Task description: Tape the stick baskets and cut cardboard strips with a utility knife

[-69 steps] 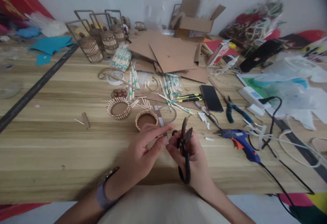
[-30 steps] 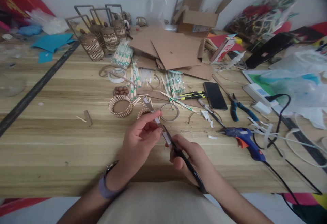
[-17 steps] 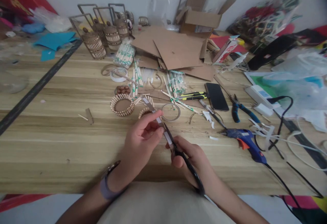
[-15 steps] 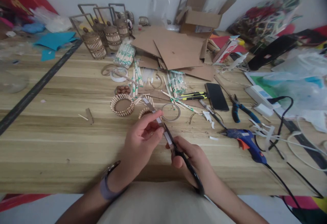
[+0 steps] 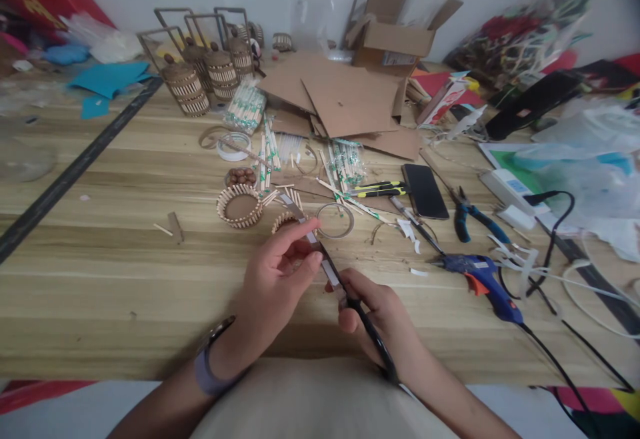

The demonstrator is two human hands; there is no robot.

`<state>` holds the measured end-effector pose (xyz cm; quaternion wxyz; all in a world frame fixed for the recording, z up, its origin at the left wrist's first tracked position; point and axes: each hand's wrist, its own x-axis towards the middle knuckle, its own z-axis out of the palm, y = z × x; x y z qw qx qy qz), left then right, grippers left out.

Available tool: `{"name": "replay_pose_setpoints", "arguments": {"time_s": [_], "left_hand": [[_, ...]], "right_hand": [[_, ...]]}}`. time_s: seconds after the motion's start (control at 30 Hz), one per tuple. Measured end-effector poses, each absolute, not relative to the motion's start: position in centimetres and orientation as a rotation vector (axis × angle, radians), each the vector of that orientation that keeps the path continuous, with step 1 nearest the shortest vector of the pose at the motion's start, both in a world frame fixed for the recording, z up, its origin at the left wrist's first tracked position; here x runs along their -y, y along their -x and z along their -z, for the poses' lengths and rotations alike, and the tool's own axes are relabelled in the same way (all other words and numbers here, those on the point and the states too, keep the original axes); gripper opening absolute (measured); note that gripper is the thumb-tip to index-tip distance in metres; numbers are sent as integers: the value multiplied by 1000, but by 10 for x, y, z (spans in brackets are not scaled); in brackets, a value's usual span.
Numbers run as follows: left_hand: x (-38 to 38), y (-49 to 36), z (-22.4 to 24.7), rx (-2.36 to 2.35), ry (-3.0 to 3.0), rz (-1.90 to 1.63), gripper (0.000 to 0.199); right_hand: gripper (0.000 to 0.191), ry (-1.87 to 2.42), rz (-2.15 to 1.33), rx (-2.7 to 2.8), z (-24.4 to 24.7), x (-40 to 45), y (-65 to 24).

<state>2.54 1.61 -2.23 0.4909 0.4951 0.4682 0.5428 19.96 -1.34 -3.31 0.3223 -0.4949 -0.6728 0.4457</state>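
My left hand (image 5: 280, 279) pinches a thin grey-brown strip (image 5: 329, 271) with white patches along it, between thumb and forefinger. Black scissors (image 5: 373, 329) are in my right hand (image 5: 383, 312), the fingers closed about their handles. Their blades lie lengthwise along the strip's right edge, pointing away from me. Just beyond my left fingers is a ring of small wooden sticks (image 5: 284, 221), partly hidden by the hand. A larger stick ring (image 5: 239, 206) stands to its left. Beside my fingertips lies a roll of tape (image 5: 336, 220).
A blue glue gun (image 5: 483, 279), pliers (image 5: 473, 215), a phone (image 5: 425, 191) and a yellow-black cutter (image 5: 380, 189) lie to the right. Cardboard sheets (image 5: 350, 95) and small stick-covered lanterns (image 5: 185, 89) stand at the back. Cables run along the right side.
The scissor blades have drawn closer together along the strip. Both hands stay in nearly the same place, and the strip is still held.
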Motion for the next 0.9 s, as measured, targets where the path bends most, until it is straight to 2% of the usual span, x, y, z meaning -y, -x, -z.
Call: {"name": "replay_pose_setpoints", "arguments": {"time_s": [0.2,0.37,0.47,0.6,0.7,0.8,0.9], "left_hand": [[-16,-27,20,-1134,-1194,-1330,34],[-17,-26,20,-1138,-1196,-1345,33],[-17,-25,23,-1137,-1182,-1376,33],[-15,-20,28,-1113,-1271,-1374,32],[-11,-16,30,-1141,-1405,-1346,25],[-7,-12,31,-1161,-1455,-1328,19],[-4,-8,30,-1138,-1501,-1291,18]], "right_hand": [[62,1328,-1186,1734,31,13,-197],[63,1403,-1116,1753,29,15,-197],[64,1519,-958,1793,33,12,-212],[46,1866,-581,1928,51,1,-254],[41,2048,-250,2099,71,-5,-281],[46,2181,-120,2242,79,-7,-292],[45,2283,-67,2260,67,-6,-287]]}}
